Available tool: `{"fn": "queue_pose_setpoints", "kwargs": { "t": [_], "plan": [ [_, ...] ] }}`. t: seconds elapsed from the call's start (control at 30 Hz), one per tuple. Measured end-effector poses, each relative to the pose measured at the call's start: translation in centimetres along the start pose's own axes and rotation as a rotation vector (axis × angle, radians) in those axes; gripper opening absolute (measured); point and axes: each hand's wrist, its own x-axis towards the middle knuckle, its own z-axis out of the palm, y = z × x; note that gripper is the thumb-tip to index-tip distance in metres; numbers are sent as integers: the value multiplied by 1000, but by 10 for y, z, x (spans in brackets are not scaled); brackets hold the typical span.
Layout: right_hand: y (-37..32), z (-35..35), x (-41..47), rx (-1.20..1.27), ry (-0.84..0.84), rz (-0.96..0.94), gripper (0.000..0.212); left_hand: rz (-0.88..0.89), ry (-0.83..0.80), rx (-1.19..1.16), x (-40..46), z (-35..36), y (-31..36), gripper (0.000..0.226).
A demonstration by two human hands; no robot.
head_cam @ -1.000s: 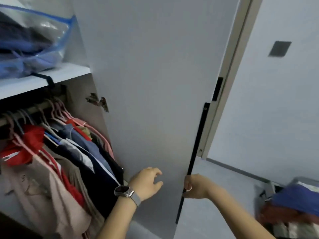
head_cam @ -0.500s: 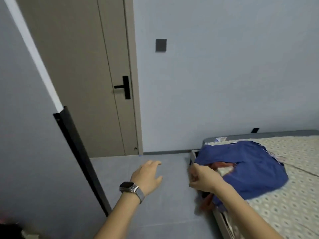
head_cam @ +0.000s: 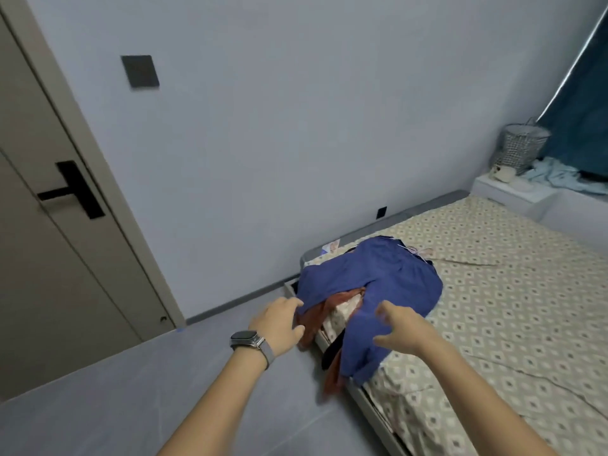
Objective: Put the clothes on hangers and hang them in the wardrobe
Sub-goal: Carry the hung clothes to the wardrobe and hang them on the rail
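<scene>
The blue garment (head_cam: 388,284) lies heaped at the near corner of the bed (head_cam: 513,307), on top of a rust-coloured garment (head_cam: 316,315) that hangs over the bed edge. The left hand (head_cam: 278,324), with a watch (head_cam: 246,339) on its wrist, is released with its fingers at the garment's edge. The right hand (head_cam: 399,327) is released, fingers spread, just over the blue fabric.

Both arms stretched forward toward the blue garment (head_cam: 388,281): left hand (head_cam: 278,325), watch on its wrist, fingers loosely bent at the near-left edge; right hand (head_cam: 399,329) spread just above its near side.
</scene>
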Motion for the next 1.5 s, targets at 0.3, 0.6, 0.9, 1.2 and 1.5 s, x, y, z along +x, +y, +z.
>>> {"fn": "queue_pose_setpoints", "kwargs": {
  "t": [0.3,0.6,0.9,1.2,1.5],
  "plan": [
    [78,-46,63,107,91,231,65,200,-123,-15,160,11,52,48],
    [169,-60,72,183,72,459,67,330,-217,-18,249,52,126,44],
    [241,-72,107,182,30,506,65,348,-227,51,318,78,174,46],
    [254,-89,196,210,65,462,57,333,-217,84,399,81,184,48],
    [275,-88,278,278,73,519,56,331,-289,42,480,99,166,47]
  ]
}}
